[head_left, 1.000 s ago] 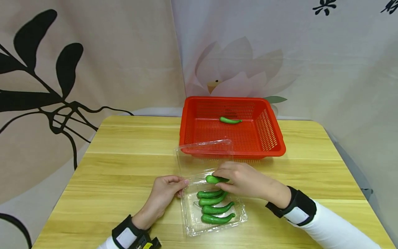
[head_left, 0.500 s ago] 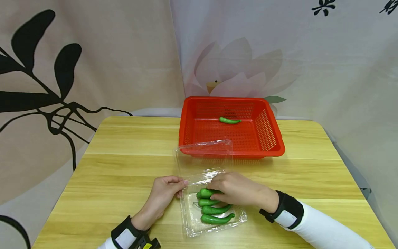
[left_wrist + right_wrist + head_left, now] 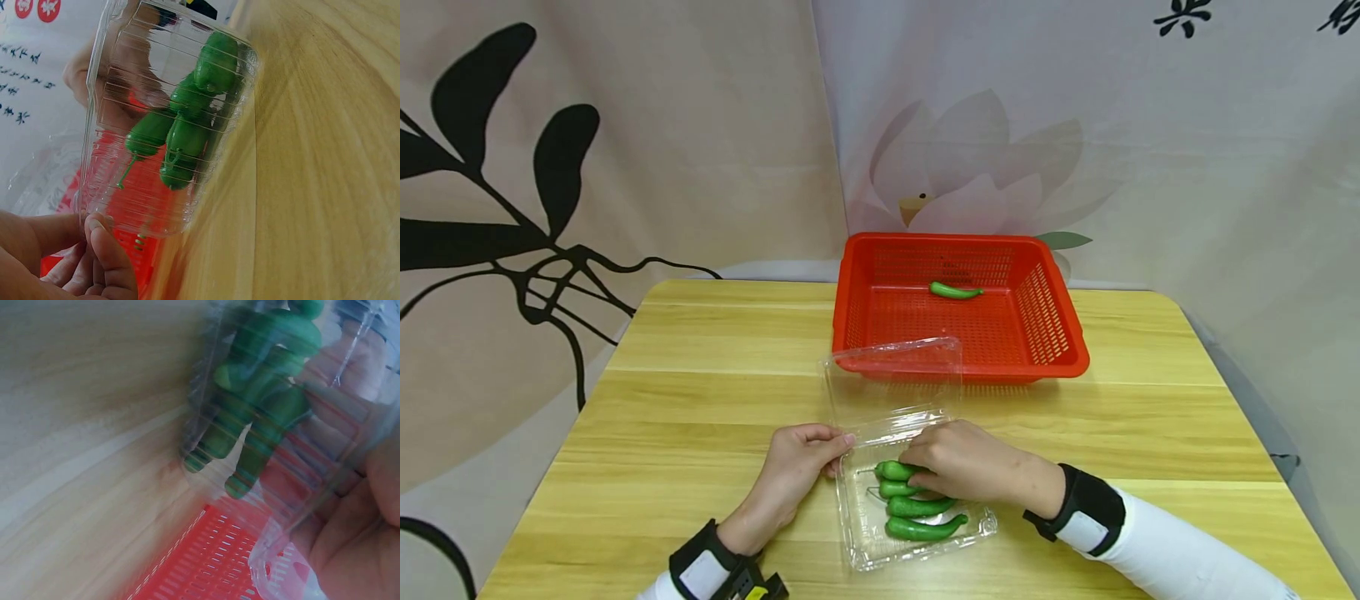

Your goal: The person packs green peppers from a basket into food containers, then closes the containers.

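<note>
A clear plastic clamshell box (image 3: 868, 546) lies with its lid (image 3: 880, 392) folded back. Several green chili peppers (image 3: 917, 529) lie across its base in a loose row. My left hand (image 3: 805, 454) pinches the box's left rim between thumb and fingers; the left wrist view shows this hand (image 3: 81, 262) at the box corner. Over the upper right of the box, my right hand (image 3: 970, 467) reaches in, fingers and thumb around the rearmost pepper (image 3: 895, 471). That pepper's far end is hidden under the hand. The right wrist view is blurred.
A red plastic basket (image 3: 1060, 367) stands behind the box, with one green chili pepper (image 3: 955, 291) inside. The lid overlaps the basket's front left edge in the head view. Everything rests on a wooden table (image 3: 700, 375) before a printed curtain (image 3: 715, 142).
My right hand has lowered a pepper from near the lid hinge to the rear of the row and moved slightly toward me. The left hand keeps its hold on the rim.
</note>
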`<state>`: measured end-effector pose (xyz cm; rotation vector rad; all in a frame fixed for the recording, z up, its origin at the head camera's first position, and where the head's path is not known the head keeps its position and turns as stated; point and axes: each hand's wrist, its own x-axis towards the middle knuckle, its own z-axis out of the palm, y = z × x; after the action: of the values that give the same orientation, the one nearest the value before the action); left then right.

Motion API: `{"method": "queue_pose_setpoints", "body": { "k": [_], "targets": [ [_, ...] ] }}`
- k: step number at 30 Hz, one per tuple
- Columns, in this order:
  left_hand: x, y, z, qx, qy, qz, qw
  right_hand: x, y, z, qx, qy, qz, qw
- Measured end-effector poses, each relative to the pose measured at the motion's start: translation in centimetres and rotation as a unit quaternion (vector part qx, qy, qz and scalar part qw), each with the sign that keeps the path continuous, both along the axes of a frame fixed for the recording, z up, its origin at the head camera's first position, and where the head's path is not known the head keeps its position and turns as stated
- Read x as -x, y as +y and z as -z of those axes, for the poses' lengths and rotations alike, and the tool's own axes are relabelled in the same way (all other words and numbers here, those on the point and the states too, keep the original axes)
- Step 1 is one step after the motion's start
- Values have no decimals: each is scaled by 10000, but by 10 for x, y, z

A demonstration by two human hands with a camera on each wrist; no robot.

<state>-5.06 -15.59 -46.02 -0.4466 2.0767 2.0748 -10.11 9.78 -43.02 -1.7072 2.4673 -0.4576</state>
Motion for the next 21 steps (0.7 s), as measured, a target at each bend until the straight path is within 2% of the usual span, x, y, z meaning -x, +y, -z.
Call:
{"method": "queue_pose_setpoints", "body": {
  "k": [16,21],
  "targets": [
    [0,0,-3,10,-18,4,10000,0,0,0,-15,161,-46,9999],
    [0,0,-2,49,-41,-10,10000,-1,0,-2,142,201,-76,9997]
  ]
}}
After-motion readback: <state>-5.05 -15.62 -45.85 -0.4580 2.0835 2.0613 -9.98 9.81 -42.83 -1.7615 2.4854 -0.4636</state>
